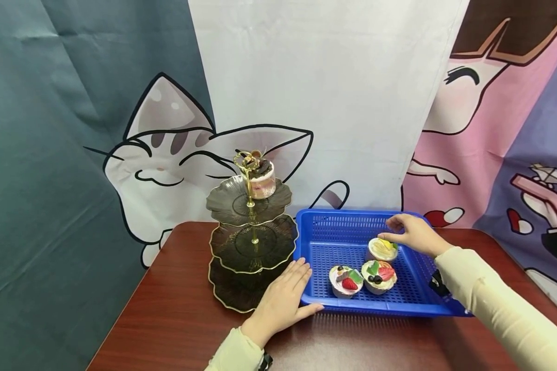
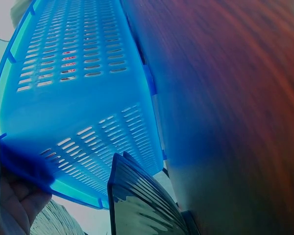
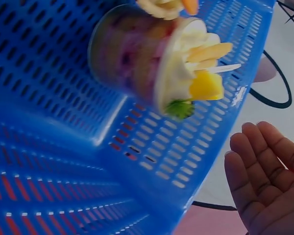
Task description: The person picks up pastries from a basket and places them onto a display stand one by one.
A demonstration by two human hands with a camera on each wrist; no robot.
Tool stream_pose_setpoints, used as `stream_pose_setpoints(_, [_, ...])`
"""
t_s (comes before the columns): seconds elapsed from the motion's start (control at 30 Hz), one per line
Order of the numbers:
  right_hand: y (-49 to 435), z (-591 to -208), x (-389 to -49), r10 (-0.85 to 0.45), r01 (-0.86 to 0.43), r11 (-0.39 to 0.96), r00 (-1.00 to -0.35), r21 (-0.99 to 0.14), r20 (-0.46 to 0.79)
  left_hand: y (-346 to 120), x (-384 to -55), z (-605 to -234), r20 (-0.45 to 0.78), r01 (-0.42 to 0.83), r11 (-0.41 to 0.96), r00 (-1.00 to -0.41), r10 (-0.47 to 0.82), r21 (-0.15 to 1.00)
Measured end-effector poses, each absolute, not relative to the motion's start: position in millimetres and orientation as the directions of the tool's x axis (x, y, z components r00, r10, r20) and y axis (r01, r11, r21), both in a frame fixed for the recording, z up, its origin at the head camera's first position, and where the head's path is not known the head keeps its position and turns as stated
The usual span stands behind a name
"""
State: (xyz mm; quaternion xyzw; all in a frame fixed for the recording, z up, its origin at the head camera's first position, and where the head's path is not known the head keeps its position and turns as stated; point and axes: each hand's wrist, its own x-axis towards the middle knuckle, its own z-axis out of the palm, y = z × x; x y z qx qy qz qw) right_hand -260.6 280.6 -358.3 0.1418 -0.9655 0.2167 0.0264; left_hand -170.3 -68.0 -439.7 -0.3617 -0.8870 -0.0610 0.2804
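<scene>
A blue plastic basket (image 1: 385,308) holds a dessert cup with a yellow topping (image 1: 381,250), a dessert cup with a strawberry and green leaf (image 1: 346,282), and a dessert cup with red fruit and dark berries (image 1: 379,277). My left hand (image 1: 284,294) rests on the basket's front left corner, fingers extended. Above the back right of the basket hovers my right hand (image 1: 415,234), its fingers loosely bent near the yellow-topped cup. In the right wrist view, a gap separates that hand (image 3: 269,181) from the cup (image 3: 130,56), and its palm holds nothing.
Left of the basket stands a three-tier dark stand (image 1: 227,203) with gold rims and a gold post. A chocolate-topped dessert cup (image 1: 263,187) sits on its top tier. Both stand on a reddish wooden table (image 1: 158,319), with a printed cartoon curtain (image 1: 353,103) behind.
</scene>
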Motion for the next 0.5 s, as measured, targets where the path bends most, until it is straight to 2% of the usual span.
stream_pose_setpoints(0.5, [293, -383, -264, -0.288, -0.312, 0.860, -0.950, -0.404, 0.120, -69, -169, -438, 0.541, 0.680, 0.729, -0.582, 0.607, -0.086])
